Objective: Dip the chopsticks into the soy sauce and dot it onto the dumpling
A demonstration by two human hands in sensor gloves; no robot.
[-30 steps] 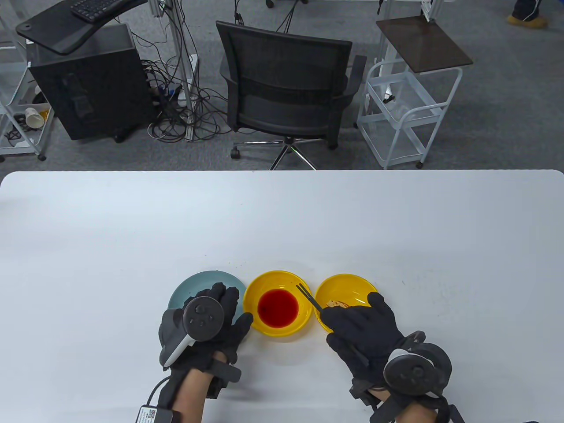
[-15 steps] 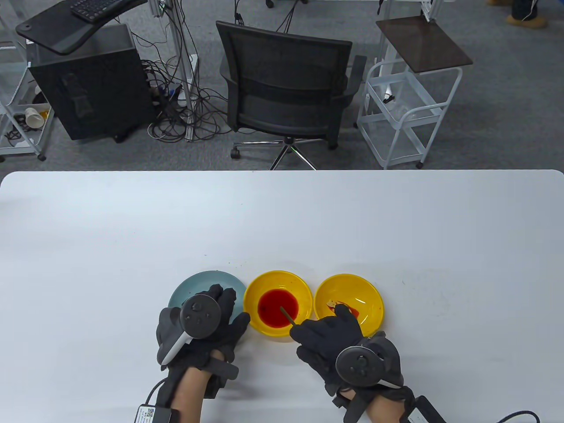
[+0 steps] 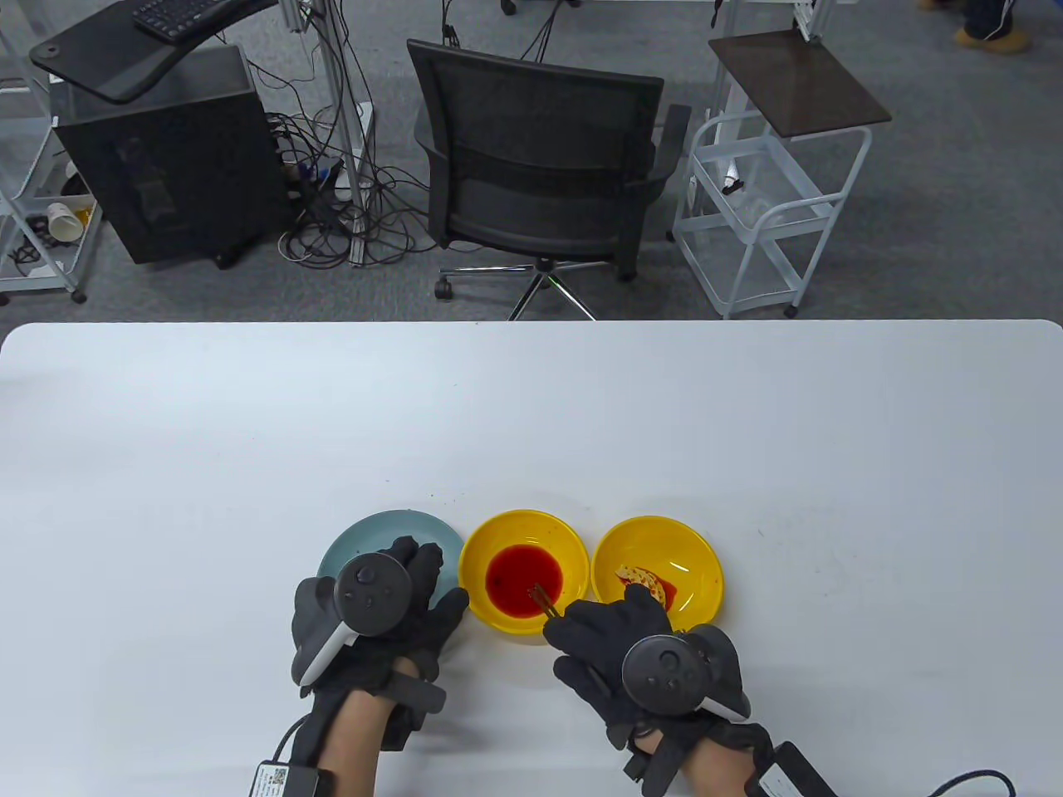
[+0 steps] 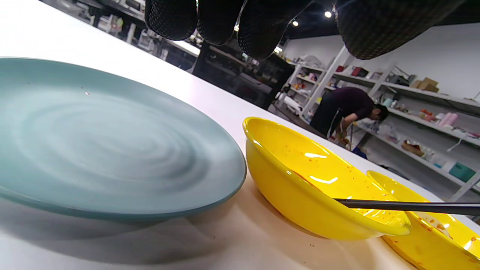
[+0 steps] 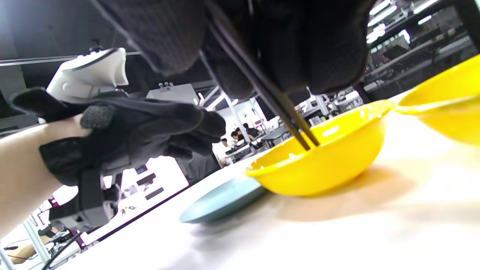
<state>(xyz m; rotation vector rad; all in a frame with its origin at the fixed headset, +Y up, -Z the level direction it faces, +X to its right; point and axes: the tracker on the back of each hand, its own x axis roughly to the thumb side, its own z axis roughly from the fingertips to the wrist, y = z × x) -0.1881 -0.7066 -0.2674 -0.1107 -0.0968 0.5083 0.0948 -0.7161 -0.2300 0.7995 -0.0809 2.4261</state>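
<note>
My right hand (image 3: 619, 635) grips a pair of dark chopsticks (image 3: 545, 599). Their tips reach into the red soy sauce (image 3: 519, 577) in the middle yellow bowl (image 3: 498, 531). The right wrist view shows the chopsticks (image 5: 270, 97) angling down behind that bowl's rim (image 5: 322, 157). The dumpling (image 3: 644, 577), spotted with red, lies in the right yellow bowl (image 3: 681, 535), just beyond my right hand's fingers. My left hand (image 3: 390, 598) hovers flat over the near part of the grey-blue plate (image 3: 365, 535), holding nothing; its fingers (image 4: 217, 18) hang above the plate (image 4: 93, 142).
The three dishes stand in a row near the table's front edge. The white table (image 3: 531, 415) stretches wide behind them. A black office chair (image 3: 540, 166) and a white wire cart (image 3: 764, 207) stand past the far edge.
My right hand has swung left from the dumpling bowl to the sauce bowl, lowering the chopstick tips into the sauce. The dumpling is now uncovered. My left hand has hardly moved.
</note>
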